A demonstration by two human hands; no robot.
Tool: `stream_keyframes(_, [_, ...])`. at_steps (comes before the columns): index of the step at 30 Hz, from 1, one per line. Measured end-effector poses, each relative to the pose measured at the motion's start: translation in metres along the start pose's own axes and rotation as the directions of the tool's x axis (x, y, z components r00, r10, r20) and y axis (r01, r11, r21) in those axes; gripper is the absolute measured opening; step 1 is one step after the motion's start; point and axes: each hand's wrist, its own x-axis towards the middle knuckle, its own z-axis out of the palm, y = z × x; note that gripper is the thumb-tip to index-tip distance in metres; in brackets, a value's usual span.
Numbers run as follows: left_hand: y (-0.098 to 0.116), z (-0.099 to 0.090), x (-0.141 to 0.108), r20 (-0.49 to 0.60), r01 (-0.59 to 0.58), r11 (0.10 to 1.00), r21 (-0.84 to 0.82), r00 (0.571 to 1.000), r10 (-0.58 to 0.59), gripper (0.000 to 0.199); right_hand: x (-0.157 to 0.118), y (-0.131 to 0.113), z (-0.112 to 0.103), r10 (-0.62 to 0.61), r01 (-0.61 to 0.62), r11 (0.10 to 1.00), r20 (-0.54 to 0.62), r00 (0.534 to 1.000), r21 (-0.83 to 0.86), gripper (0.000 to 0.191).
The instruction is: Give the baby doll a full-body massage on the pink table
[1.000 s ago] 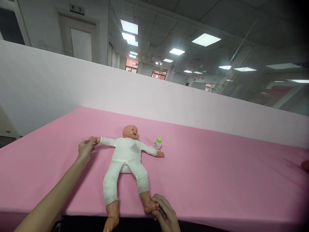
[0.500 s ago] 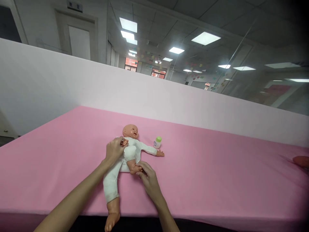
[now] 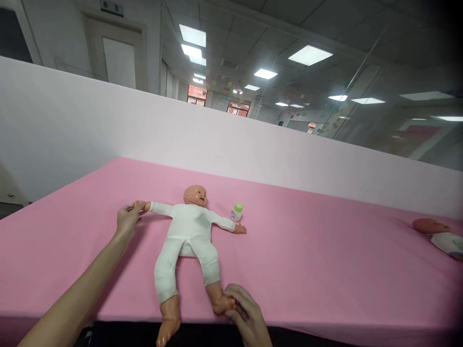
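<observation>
A baby doll (image 3: 191, 224) with a white cloth body lies on its back on the pink table cover (image 3: 307, 260), its head toward the far side. My left hand (image 3: 128, 217) is closed on the doll's hand at the left, the doll's arm stretched out sideways. Down near the front edge, my right hand (image 3: 246, 308) pinches the toes of the doll's foot on the right side, that leg extended. The doll's other foot reaches over the table's front edge. Beside its free arm stands a small jar (image 3: 237, 212) with a green lid.
A second doll (image 3: 437, 236) lies at the far right edge, partly out of view. A white low wall (image 3: 217, 140) borders the table at the back, with clear glass above it. Behind are a door (image 3: 119, 62) and ceiling lights.
My left hand has drawn the doll's hand from its chest out to the left. My right hand has pulled its bent leg down straight toward me. More of the second doll shows.
</observation>
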Motion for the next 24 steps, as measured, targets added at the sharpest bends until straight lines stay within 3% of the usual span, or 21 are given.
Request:
stream_keyframes(3, [-0.01,-0.008,0.005,-0.04,0.133,0.99,-0.051,0.99,-0.135,0.036,-0.017,0.024,0.004,0.05,-0.05,0.998,0.011,0.999,0.024,0.028])
stream_keyframes(5, [-0.011,-0.008,0.004,-0.052,0.143,0.988,-0.062,0.988,-0.147,0.034,-0.02,0.031,0.005,0.056,-0.056,0.998,0.002,0.998,0.038,0.028])
stream_keyframes(7, [-0.007,-0.003,0.0,-0.038,0.069,0.997,-0.045,0.997,-0.07,0.036,-0.016,0.027,0.006,0.031,-0.03,0.999,-0.027,0.999,0.044,0.027])
stream_keyframes(10, [0.008,0.014,-0.013,0.001,-0.134,0.989,0.064,0.991,0.134,0.041,0.005,0.008,0.006,-0.044,0.044,0.999,-0.076,0.996,-0.002,0.023])
stream_keyframes(15, [0.03,0.055,-0.05,0.214,-0.473,0.822,0.317,0.88,0.424,0.029,0.057,-0.023,0.019,-0.098,0.097,0.994,-0.018,0.995,-0.042,0.02])
stream_keyframes(19, [0.023,0.079,-0.075,0.484,-0.667,0.576,0.473,0.743,0.463,0.016,0.088,-0.029,0.039,-0.132,0.134,0.988,0.022,0.991,-0.076,0.018])
stream_keyframes(21, [0.016,0.083,-0.08,0.559,-0.726,0.457,0.514,0.687,0.464,0.014,0.097,-0.027,0.048,-0.15,0.153,0.985,0.035,0.988,-0.085,0.017])
stream_keyframes(24, [0.01,0.082,-0.079,0.561,-0.73,0.442,0.522,0.684,0.467,0.015,0.102,-0.027,0.055,-0.157,0.16,0.984,0.038,0.987,-0.075,0.017])
